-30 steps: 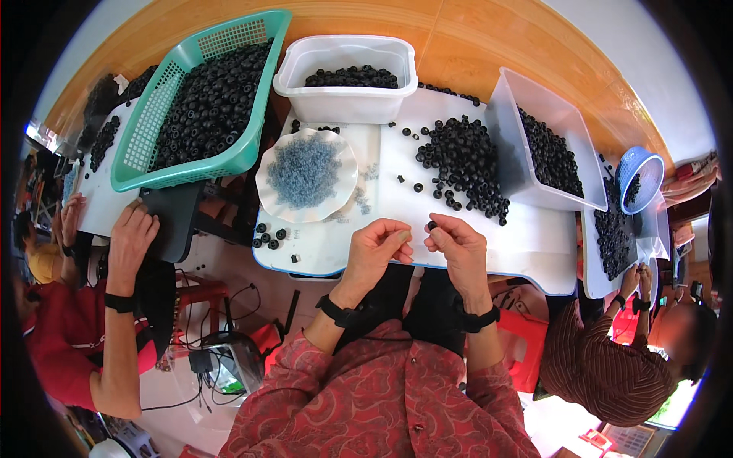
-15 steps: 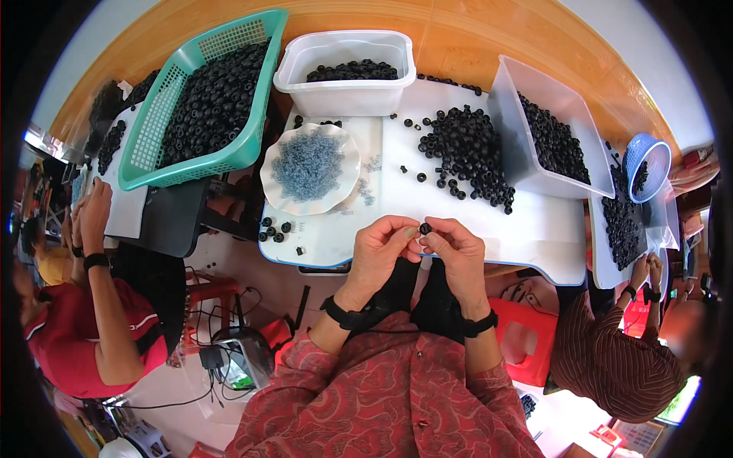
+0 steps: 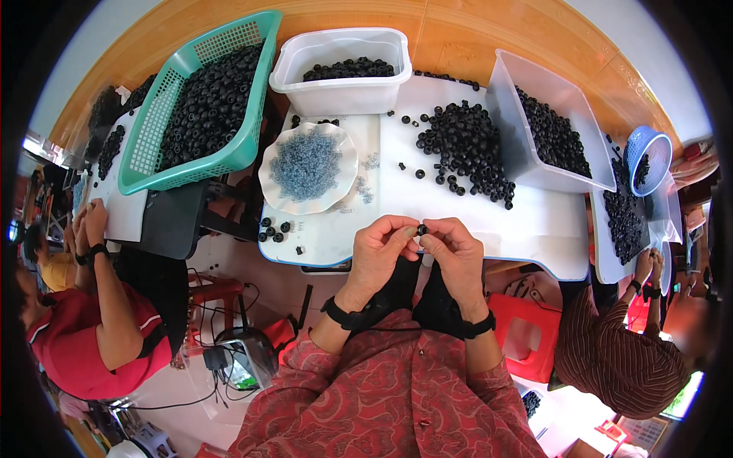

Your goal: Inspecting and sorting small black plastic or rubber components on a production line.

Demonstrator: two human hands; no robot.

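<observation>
Close together at the table's front edge, my left hand (image 3: 384,249) and my right hand (image 3: 453,250) pinch one small round black part (image 3: 422,229) between thumbs and fingertips. Its lower side is hidden by the fingers. On the white table (image 3: 359,229) beyond lies a loose heap of the same black, ring-like parts (image 3: 467,145). To the left, a white scalloped plate (image 3: 267,169) carries a pile of tiny translucent blue-grey pieces (image 3: 307,164). Several black parts (image 3: 280,237) sit near the front left corner.
At the back stand a green basket (image 3: 137,169), a white tub (image 3: 336,98) and a clear bin (image 3: 561,177), all holding black parts. A blue basket (image 3: 634,141) is farther right. People work at left (image 3: 99,328) and right (image 3: 618,351). A red stool (image 3: 538,320) stands right of my legs.
My hands stay nearly in place, still pinching the black part, with a slight shift of the fingers. The hands of the person at left have moved slightly nearer.
</observation>
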